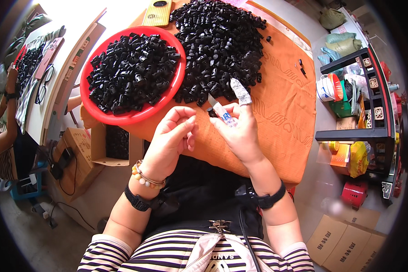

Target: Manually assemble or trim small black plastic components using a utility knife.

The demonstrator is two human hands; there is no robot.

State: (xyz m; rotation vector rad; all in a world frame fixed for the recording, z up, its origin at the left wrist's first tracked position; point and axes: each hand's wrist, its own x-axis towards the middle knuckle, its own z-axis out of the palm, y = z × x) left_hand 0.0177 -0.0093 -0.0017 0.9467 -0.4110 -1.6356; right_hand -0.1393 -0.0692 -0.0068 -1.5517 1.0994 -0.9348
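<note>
The right hand (240, 135) is clasping a small knife (222, 111), a grey wrap (241, 94) covering one finger, presumably guarding it; a black part (211, 112) is sitting by the thumb. The left hand (174, 131) is curling; whether it is pinching anything cannot be told. Beyond, a red basin (122, 119) is containing similar pieces (133, 72), beside a pile (222, 50) apparently lying within reach on orange cloth (281, 122).

The orange-covered counter (283, 124) gives passage right of the right hand (241, 136); the red basin (122, 119) and black heap (220, 50) block reaching forward.
</note>
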